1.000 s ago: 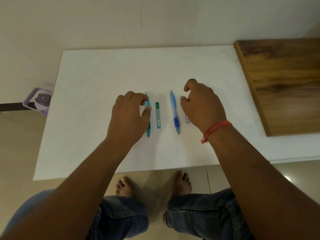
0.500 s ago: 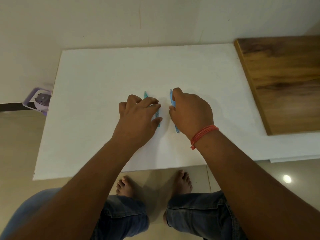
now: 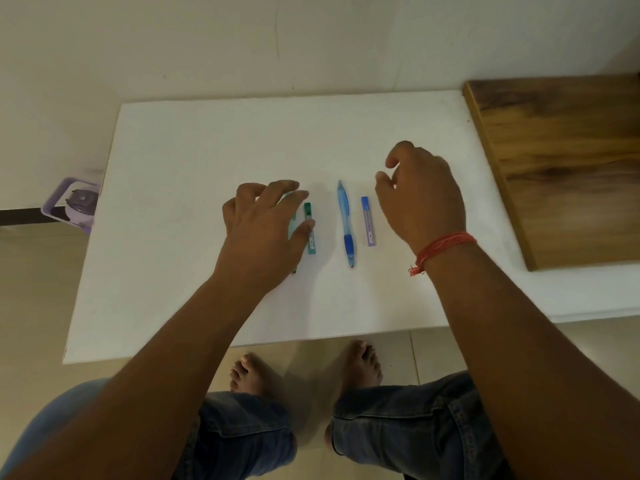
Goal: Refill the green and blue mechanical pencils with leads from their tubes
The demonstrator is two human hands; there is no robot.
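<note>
Four items lie side by side on the white table (image 3: 207, 143). The green mechanical pencil (image 3: 293, 227) is mostly hidden under my left hand (image 3: 259, 237), whose loosely curled fingers hover over it without a clear grip. Just right of my thumb lies the green lead tube (image 3: 310, 233). The blue mechanical pencil (image 3: 345, 220) lies free, tip toward me. Beside it is the blue lead tube (image 3: 368, 221). My right hand (image 3: 422, 199) hangs to the right of that tube, fingers relaxed and holding nothing.
A wooden board (image 3: 561, 168) adjoins the table's right edge. A purple tray with a dark object (image 3: 71, 204) sits on the floor beyond the left edge. My knees and bare feet are below the near edge.
Half a second ago both hands lay over the pencils and tubes. They have moved apart, the right hand well to the right, uncovering the blue pencil and both tubes.
</note>
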